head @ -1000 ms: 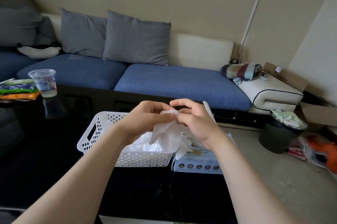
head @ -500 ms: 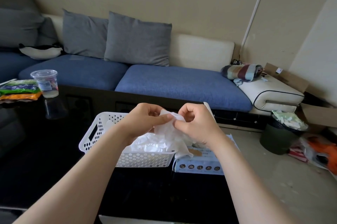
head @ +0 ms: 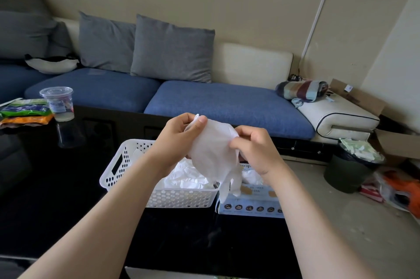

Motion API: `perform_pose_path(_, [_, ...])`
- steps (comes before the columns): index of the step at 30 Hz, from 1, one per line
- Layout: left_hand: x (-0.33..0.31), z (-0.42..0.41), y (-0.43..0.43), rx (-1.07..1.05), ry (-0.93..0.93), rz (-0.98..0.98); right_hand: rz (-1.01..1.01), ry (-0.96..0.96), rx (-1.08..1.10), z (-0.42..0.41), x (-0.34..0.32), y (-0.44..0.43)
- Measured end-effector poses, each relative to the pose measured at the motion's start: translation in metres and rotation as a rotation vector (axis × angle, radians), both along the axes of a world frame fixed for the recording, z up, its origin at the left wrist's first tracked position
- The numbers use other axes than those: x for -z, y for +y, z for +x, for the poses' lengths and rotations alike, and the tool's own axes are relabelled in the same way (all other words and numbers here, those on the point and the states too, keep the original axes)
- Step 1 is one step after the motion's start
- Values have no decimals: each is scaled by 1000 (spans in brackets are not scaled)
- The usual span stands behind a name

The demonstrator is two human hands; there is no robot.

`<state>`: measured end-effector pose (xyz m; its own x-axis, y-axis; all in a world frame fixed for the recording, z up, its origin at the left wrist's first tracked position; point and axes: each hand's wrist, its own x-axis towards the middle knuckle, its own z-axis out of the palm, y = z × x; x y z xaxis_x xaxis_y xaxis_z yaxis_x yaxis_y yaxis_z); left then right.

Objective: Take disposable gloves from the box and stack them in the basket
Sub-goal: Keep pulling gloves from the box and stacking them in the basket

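Note:
A thin white disposable glove (head: 211, 153) hangs spread between both hands, its fingers dangling down. My left hand (head: 179, 135) pinches its upper left edge and my right hand (head: 254, 144) pinches its right edge. Below them a white perforated basket (head: 179, 198) stands on the black table and holds several crumpled white gloves (head: 186, 176). Right beside the basket lies the light blue glove box (head: 252, 207), with more white glove material (head: 251, 174) sticking out of its top. My right wrist hides part of the box.
On the black glossy table (head: 56, 199), a lidded plastic cup (head: 58, 103) and snack packets (head: 22, 112) sit at the far left. A blue sofa (head: 227, 106) runs behind the table. A dark bin (head: 350, 172), bags and cardboard boxes lie on the floor at right.
The glove was bunched between my close-set hands; now my hands have moved apart and it is stretched out flat between them.

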<state>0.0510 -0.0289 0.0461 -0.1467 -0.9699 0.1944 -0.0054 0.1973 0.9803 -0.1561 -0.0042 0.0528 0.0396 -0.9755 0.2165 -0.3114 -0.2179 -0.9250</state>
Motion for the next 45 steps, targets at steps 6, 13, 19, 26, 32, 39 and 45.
perform_pose_path(6, [-4,-2,7,57,68,87,225,-270,-80,-9,-2,0])
perform_pose_path(13, [8,6,-3,-74,-237,135,289,75,192,1,13,-11])
perform_pose_path(19, [24,30,-22,-192,-423,130,147,384,219,36,26,-22])
perform_pose_path(26, [33,55,-25,-152,-527,220,24,634,394,77,37,-34])
perform_pose_path(32, [45,86,-34,-180,-600,363,-112,806,357,101,27,-35])
perform_pose_path(39, [56,108,-43,-220,-700,413,-37,889,262,107,39,-54])
perform_pose_path(45, [53,111,-41,-287,-947,326,12,780,228,96,50,-68])
